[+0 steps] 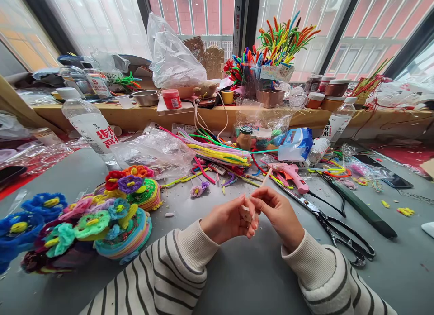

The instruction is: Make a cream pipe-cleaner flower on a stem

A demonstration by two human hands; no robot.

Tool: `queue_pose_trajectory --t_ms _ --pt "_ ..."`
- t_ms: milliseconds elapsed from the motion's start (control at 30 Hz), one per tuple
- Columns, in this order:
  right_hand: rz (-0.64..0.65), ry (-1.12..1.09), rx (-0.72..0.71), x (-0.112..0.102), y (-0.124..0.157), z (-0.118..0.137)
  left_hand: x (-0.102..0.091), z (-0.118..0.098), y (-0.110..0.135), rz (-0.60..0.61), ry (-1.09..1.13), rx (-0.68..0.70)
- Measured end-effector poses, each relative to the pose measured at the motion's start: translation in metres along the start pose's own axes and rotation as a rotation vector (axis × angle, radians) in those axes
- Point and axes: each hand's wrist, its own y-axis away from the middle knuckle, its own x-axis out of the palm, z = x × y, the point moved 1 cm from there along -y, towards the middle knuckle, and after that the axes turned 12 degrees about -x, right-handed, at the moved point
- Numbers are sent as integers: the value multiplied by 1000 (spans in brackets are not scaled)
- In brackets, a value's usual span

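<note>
My left hand (pixel 230 218), in the middle of the table, is curled around a small pale beige piece (pixel 246 213); its exact kind is hidden by the fingers. Close against it, my right hand (pixel 278 213) pinches a thin wooden stick (pixel 266 177), whose upper end sticks out above the fingers. The fingertips of both hands meet, and the stick's lower end is covered. A pink hot glue gun (pixel 292 174) lies just beyond the right hand. To the left are fuzzy pipe-cleaner flowers (pixel 91 222) in many colours on round coiled bases.
Large scissors (pixel 325 217) and a long dark green bar (pixel 364 208) lie at the right. Bundled pipe cleaners (pixel 220 152), a plastic bag (pixel 156 152) and a small jar (pixel 244 138) are behind the hands. A water bottle (pixel 90 125) stands back left. A crowded wooden ledge (pixel 135 118) runs below the windows.
</note>
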Motion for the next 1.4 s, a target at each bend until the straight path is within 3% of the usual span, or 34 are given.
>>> queue_pose_trajectory --t_ms 267,700,1133,1400 --pt "3 97 -84 0 1 4 3 0 3 -119 -102 18" --pt "33 76 -61 0 -1 0 0 1 0 -93 14 5" --pt "41 -12 -34 1 -2 -2 6 -1 1 -111 -26 47" --pt "-54 142 -153 3 1 3 2 -2 1 -371 -109 72"
